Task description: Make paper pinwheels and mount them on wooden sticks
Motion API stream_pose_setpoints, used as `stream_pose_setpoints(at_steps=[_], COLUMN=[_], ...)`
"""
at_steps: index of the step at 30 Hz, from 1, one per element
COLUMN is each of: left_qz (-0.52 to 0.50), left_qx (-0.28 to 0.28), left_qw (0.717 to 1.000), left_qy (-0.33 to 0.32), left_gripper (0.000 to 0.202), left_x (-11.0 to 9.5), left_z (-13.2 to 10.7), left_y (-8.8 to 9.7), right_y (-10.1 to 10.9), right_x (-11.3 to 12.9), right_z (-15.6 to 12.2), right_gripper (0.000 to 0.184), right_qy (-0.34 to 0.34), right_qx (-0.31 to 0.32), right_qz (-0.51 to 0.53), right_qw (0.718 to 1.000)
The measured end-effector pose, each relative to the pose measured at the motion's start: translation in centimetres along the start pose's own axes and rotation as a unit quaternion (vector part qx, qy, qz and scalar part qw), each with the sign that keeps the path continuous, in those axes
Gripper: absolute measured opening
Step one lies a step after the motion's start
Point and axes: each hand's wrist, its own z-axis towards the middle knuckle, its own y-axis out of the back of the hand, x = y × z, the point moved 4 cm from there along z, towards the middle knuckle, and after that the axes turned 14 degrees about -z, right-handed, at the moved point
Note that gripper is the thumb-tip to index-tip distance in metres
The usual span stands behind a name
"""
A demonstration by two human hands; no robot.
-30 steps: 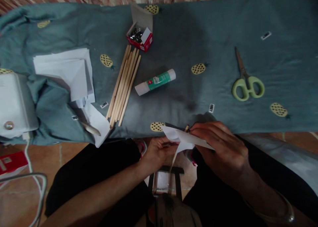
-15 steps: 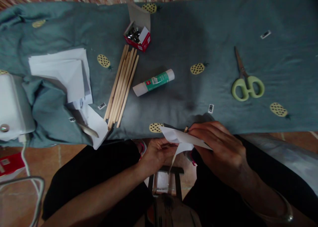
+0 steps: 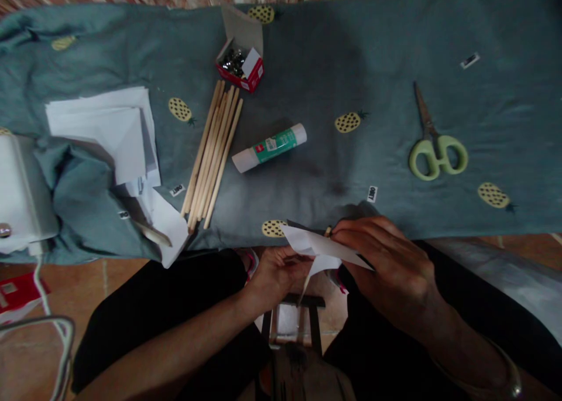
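Observation:
Above my lap, at the near edge of the cloth, a white paper pinwheel (image 3: pixel 325 250) with folded blades is between my hands. My left hand (image 3: pixel 276 274) is closed on it from the left, fingertips partly hidden behind the paper. My right hand (image 3: pixel 390 266) grips it from the right, with the fingers bent over its edge. A thin wooden stick (image 3: pixel 305 285) shows below the paper, and a small wooden tip (image 3: pixel 328 230) pokes out by my right fingers. Nearest on the cloth lie a green-and-white glue stick (image 3: pixel 269 147) and a bunch of several wooden sticks (image 3: pixel 213 155).
An open red box of shiny metal thumbtacks (image 3: pixel 239 65) stands behind the sticks. Green-handled scissors (image 3: pixel 438 149) lie at the right. White paper sheets (image 3: pixel 99 117) are stacked at the left, beside a white device (image 3: pixel 21 190) with a cable (image 3: pixel 44 290). A patterned green cloth (image 3: pixel 302 55) covers the surface.
The view has shifted slightly, so the things on the left appear a little further left. Both hands keep nearly the same hold on the pinwheel.

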Motion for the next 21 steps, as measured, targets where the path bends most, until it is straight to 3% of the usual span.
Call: stream_pose_setpoints(at_steps=[18,21], left_qz=[-0.009,-0.006], left_qx=[0.007,0.01], left_qw=[1.0,1.0], left_qy=[-0.006,-0.008], left_gripper=[0.035,0.035], left_x=[-0.38,-0.47], left_z=[-0.13,-0.08], left_y=[-0.27,-0.42], right_y=[-0.03,-0.05], right_x=[-0.1,-0.34], right_z=[0.2,0.35], right_gripper=[0.025,0.023], right_qy=[0.002,-0.023], right_qx=[0.016,0.025], right_qz=[0.016,0.037], right_qw=[1.0,0.999])
